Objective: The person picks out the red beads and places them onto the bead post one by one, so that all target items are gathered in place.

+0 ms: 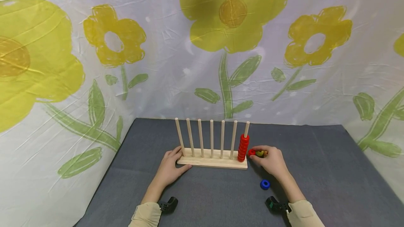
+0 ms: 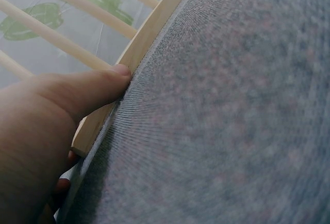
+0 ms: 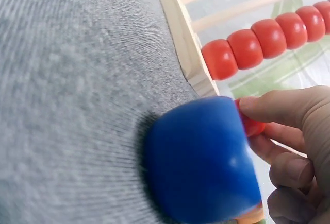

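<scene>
A wooden peg rack with a row of upright pegs stands on the table. My left hand grips its left end, the thumb along the front edge and the other fingers round the end. Red beads are stacked on the rightmost peg; the other pegs are bare. Just right of the rack, my right hand pinches a loose red bead between thumb and fingers. Yellow-green and orange beads lie by those fingers, partly hidden. Nearer the front sits a blue bead, large in the right wrist view.
Dark grey cloth covers the table. Behind it hangs a pale curtain printed with yellow flowers. Each wrist wears a black camera band, the left one and the right one both above the front of the table.
</scene>
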The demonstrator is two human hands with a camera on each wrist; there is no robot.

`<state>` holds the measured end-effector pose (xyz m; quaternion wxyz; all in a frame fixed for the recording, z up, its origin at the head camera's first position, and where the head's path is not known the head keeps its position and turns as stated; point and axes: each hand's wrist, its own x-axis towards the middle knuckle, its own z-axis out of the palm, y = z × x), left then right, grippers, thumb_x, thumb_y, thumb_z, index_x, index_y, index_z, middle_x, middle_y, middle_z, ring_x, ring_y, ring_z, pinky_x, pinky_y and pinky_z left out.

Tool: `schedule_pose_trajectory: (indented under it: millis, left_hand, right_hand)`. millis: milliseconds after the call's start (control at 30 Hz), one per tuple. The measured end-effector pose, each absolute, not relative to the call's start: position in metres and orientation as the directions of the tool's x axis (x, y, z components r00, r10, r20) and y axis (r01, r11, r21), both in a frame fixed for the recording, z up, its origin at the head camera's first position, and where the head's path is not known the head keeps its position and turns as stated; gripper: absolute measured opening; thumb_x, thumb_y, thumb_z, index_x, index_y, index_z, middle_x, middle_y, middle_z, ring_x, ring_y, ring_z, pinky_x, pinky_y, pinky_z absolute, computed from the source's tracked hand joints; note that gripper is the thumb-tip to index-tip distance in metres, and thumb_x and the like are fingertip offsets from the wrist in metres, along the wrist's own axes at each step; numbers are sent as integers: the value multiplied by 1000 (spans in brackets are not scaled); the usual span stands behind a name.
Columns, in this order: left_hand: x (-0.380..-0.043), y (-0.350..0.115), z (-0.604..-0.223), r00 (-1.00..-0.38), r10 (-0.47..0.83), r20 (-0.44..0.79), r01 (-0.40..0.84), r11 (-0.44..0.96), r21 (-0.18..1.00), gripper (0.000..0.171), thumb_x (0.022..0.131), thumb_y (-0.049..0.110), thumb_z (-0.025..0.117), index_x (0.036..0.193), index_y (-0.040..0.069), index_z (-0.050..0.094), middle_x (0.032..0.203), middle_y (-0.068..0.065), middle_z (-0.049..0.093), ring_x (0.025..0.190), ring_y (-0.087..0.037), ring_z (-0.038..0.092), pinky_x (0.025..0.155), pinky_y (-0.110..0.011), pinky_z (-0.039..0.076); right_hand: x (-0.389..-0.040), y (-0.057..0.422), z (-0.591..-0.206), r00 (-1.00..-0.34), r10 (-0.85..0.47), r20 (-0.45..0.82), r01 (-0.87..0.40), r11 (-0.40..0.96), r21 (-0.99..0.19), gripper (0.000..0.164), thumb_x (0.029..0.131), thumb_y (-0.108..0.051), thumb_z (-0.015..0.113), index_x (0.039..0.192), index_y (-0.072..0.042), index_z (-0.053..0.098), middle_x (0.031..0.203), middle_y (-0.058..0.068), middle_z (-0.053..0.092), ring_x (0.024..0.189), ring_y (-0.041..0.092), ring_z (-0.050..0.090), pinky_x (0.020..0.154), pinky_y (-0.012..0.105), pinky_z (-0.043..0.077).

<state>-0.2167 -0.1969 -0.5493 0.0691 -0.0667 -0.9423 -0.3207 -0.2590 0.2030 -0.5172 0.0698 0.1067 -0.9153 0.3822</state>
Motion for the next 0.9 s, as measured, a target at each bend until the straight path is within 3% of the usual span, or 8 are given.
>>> schedule_pose_trajectory:
  millis: [100,267,467,600,900]
  left_hand:
    - [-216,-197,-549,-982,83,171,170,784,597,74,92,38,84,151,0,59,162,-18,48,142,-42,46,115,-64,41]
    - [-216,-197,-548,-983,81,165,166,780,603,75,92,38,84,151,0,58,163,-18,47,143,-42,45,115,-63,40]
    - [-216,-197,-548,-984,80,160,162,781,603,75,93,37,84,151,-1,57,163,-18,47,143,-42,45,115,-63,40]
    - [-217,-197,-548,-984,81,160,163,782,601,76,93,38,84,152,-1,57,163,-18,47,143,-42,45,115,-63,40]
    - [-216,-197,-548,-982,83,167,168,786,596,76,93,37,84,152,-1,56,163,-18,47,143,-42,45,115,-64,41]
  right_hand:
    - [-259,204,-516,-968,-132,212,-244,682,-690,26,89,-13,87,112,-3,82,110,18,79,85,24,69,66,28,56]
    - [-257,205,-512,-974,-111,195,-219,664,-715,28,89,-13,87,114,-2,81,111,21,78,68,18,58,53,25,45]
    - [-256,206,-508,-984,-84,156,-174,623,-763,29,90,-14,87,116,-3,80,96,15,78,51,17,58,45,27,43]
    - [-255,207,-506,-988,-68,136,-149,613,-776,31,90,-16,87,117,-2,80,92,14,78,51,17,58,45,27,43]
    - [-253,210,-499,-984,-64,166,-170,611,-773,29,90,-19,88,115,-5,81,88,12,76,46,10,38,43,26,31]
